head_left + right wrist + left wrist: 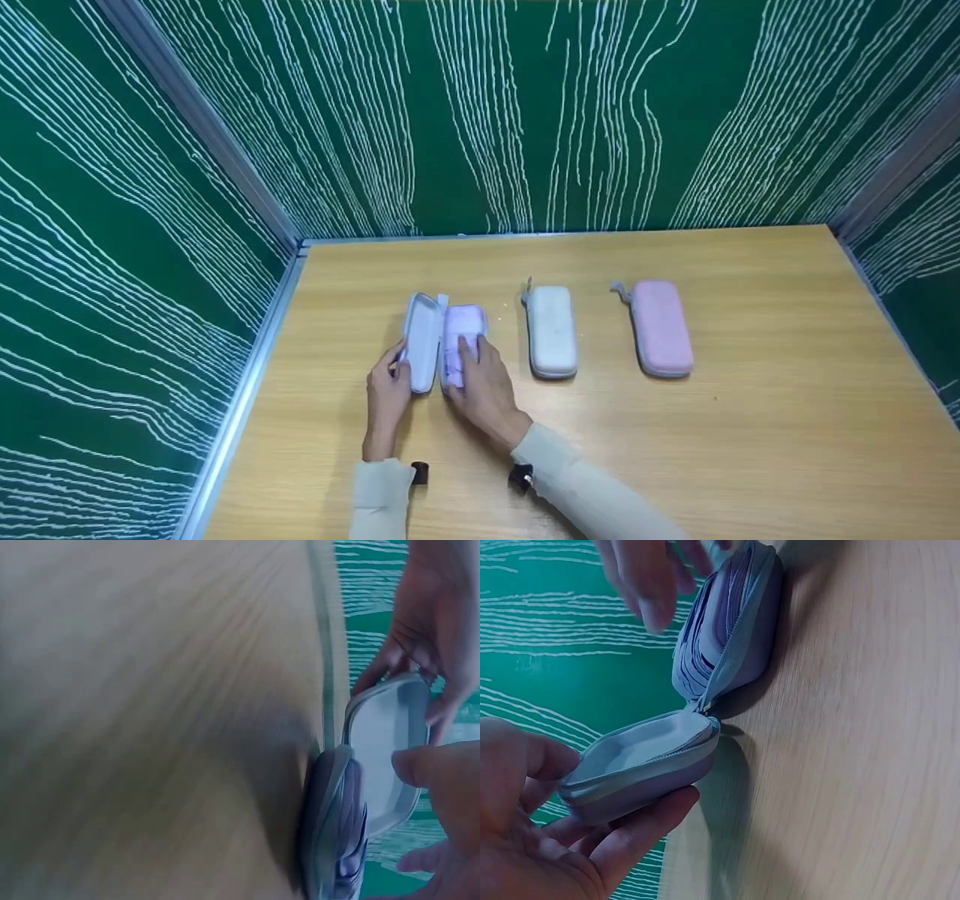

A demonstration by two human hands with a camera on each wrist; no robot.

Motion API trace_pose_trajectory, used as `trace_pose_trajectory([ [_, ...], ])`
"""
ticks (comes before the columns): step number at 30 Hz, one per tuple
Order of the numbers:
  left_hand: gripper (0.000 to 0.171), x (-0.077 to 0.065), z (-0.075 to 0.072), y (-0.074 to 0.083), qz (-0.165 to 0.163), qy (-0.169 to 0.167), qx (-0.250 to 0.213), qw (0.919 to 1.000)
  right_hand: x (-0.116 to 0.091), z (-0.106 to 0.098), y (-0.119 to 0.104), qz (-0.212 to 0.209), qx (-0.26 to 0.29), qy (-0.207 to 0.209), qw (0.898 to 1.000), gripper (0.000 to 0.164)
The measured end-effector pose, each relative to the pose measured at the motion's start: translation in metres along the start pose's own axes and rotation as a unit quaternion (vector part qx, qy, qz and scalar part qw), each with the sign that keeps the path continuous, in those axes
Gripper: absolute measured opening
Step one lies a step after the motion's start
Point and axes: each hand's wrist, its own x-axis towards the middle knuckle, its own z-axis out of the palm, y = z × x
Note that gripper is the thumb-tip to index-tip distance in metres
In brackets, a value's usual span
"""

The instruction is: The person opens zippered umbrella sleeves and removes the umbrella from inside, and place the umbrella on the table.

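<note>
A lilac zip case (424, 345) lies open on the table, its two halves side by side. My left hand (388, 390) grips the bare half by its outer edge, thumb inside; the left wrist view shows this half (641, 754) tilted up. Folded purple fabric (465, 321) fills the other half, its layers bulging above the zip edge. My right hand (486, 386) is over that fabric, fingers spread and partly hiding it. In the right wrist view, its thumb (420, 765) stands apart from the fingers, in front of the bare half (375, 727).
To the right lie a closed white zip case (553, 330) and a closed pink zip case (663, 328), each with a strap at its upper left. Green walls (480, 112) with white lines border the wooden table (750, 450) at the back and sides.
</note>
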Motion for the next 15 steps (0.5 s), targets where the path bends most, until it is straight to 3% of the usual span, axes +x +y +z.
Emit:
trace_pose_trajectory([
  [4, 0.043, 0.0, 0.001, -0.001, -0.007, -0.004, -0.004, 1.0, 0.005, 0.005, -0.006, -0.01, -0.076, -0.023, 0.997, 0.08],
  [10, 0.043, -0.001, 0.001, -0.001, -0.018, -0.011, -0.002, 0.9998, 0.007, 0.014, -0.011, -0.019, -0.135, -0.019, 0.99, 0.066],
  [15, 0.042, 0.0, 0.0, -0.002, -0.009, -0.007, -0.001, 0.9999, 0.01, 0.016, -0.018, -0.01, -0.184, -0.042, 0.982, 0.065],
])
